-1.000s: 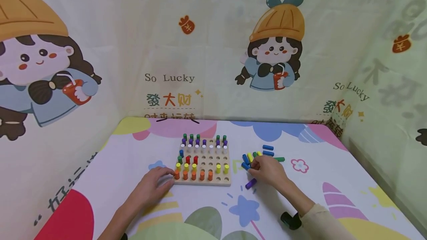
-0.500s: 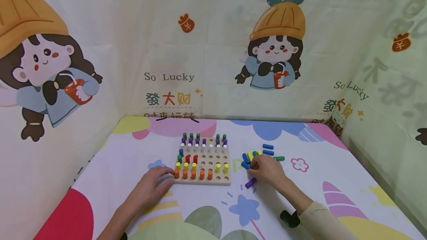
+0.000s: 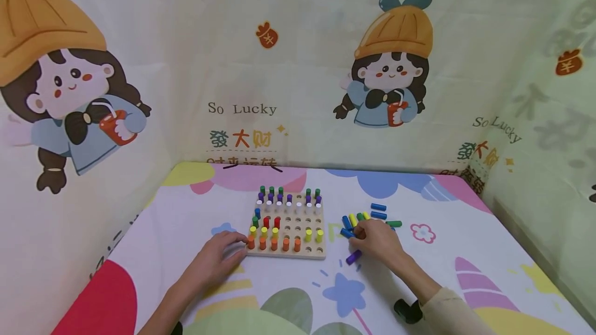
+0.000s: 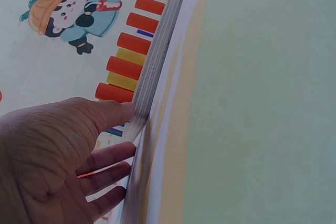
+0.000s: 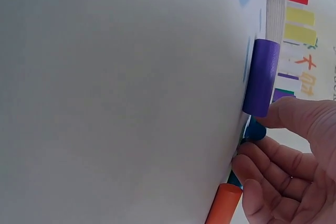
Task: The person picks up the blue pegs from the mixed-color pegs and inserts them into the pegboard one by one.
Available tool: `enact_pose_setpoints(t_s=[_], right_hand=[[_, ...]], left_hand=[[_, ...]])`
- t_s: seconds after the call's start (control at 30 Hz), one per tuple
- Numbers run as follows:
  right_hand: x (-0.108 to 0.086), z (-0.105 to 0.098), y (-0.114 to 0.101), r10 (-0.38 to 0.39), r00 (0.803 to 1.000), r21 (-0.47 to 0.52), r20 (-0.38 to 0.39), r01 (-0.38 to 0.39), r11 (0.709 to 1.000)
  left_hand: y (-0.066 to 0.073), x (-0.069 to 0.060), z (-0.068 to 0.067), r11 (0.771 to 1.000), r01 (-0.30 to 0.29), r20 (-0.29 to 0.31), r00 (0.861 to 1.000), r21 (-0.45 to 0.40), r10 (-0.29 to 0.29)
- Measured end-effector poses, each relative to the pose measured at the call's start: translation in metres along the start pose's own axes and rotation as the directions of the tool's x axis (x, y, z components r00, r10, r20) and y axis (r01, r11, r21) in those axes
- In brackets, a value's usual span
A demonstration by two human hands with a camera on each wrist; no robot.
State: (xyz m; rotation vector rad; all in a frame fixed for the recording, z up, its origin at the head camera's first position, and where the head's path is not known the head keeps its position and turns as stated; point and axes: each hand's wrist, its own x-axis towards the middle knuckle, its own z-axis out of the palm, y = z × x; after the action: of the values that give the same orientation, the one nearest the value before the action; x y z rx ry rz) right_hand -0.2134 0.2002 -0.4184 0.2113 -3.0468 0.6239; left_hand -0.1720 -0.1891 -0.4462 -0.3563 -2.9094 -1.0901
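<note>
A wooden pegboard (image 3: pixel 292 256) bears rows of coloured pegs: green, purple, white, blue, red, yellow and orange. My left hand (image 3: pixel 221 256) rests at its front left corner. In the left wrist view the thumb (image 4: pixel 113 114) touches the board's edge beside an orange peg (image 4: pixel 114 92), with the other visible fingers loosely extended. My right hand (image 3: pixel 379 242) is among the loose pegs, where thumb and fingers appear to pinch the end of a blue peg (image 5: pixel 256 129). A purple peg (image 5: pixel 262 77) lies in front of the thumb. Below the fingers an orange peg (image 5: pixel 224 204) shows.
Loose blue pegs (image 3: pixel 378 207), a green peg (image 3: pixel 393 224) and yellow pegs (image 3: pixel 353 219) lie beyond the right hand. A dark object (image 3: pixel 407 311) sits by the right wrist. Printed cloth (image 3: pixel 261 283) covers the table, with patterned hangings (image 3: pixel 307 76) behind.
The whole head view has shifted slightly to the right in the picture. Neither hand has visibly moved against the board or the loose pegs.
</note>
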Motion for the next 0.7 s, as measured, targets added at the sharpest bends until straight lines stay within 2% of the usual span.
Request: enact_pose_setpoints(t_s=[0.43,0.7], right_hand=[[-0.0056,0.0013,0.0013,-0.011,0.999,0.111,-0.044,0.016,0.994],[-0.0031,-0.0015,-0.002,-0.094,0.991,0.144,-0.093,0.106,0.984]], left_hand=[[0.0004,0.0,0.0017,1.0,-0.005,-0.003,1.0,-0.004,0.005],[-0.0024,0.0015,0.0036,1.0,-0.016,-0.011,1.0,0.016,0.016]])
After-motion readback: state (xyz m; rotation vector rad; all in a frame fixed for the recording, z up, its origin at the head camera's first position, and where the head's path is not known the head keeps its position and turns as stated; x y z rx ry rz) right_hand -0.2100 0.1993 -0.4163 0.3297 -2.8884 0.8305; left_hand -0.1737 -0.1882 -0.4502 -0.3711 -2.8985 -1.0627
